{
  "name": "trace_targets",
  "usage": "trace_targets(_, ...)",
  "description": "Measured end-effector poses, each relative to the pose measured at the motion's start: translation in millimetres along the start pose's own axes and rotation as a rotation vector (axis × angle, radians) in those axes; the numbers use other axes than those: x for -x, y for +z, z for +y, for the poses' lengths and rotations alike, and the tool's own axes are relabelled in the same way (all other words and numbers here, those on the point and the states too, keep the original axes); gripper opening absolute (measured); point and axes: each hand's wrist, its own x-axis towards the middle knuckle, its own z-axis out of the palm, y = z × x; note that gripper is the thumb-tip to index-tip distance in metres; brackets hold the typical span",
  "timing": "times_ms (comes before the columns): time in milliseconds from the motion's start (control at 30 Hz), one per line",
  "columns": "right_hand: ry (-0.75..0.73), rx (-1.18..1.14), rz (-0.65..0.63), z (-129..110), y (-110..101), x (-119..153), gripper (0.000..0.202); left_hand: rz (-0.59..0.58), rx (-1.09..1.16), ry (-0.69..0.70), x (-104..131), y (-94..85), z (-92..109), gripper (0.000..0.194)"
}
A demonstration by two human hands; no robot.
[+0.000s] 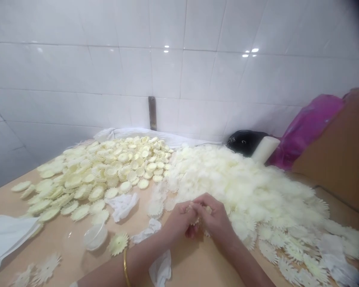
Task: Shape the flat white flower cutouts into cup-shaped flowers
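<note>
My left hand point(182, 219) and my right hand point(214, 217) meet at the middle of the table, fingers closed together. Between them they pinch a pale notched disc point(208, 209), mostly covered by the fingers. A yellow bangle is on my left wrist. Just behind and to the right of the hands spreads a large heap of thin, whitish, saw-edged discs point(227, 175). Thicker yellowish cup-like discs point(107, 171) are piled to the left. One yellowish notched disc point(118, 243) lies alone beside my left forearm.
A small clear bowl point(95, 237) stands left of my forearm. Crumpled white tissues point(124, 205) and a folded white cloth point(8, 239) lie on the table. A white roll point(265, 149), a black bag point(245, 141) and a purple bag point(311, 123) are at the back right, before a tiled wall.
</note>
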Motion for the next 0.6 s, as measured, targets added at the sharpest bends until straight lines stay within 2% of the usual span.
trace_targets(67,0.004,0.038,0.061,0.0,1.8,-0.6,0.025,-0.039,-0.018,0.014,0.8,2.5,4.2,0.043)
trace_targets(200,0.077,0.08,0.266,0.2,7.3,-1.7,0.033,-0.123,0.018,0.008,4.8,3.3,15.5,0.043)
trace_targets(333,0.11,0.088,0.386,0.0,13.1,-2.3,0.034,-0.131,0.104,-0.001,7.5,3.4,21.0,0.039)
trace_targets(467,0.096,0.122,0.446,-2.4,16.6,-2.3,0.032,-0.103,0.143,0.026,8.7,8.5,19.4,0.037)
trace_targets(600,0.077,0.188,0.474,-10.4,19.4,-1.7,0.033,0.032,-0.002,0.095,13.7,16.1,22.1,0.035)
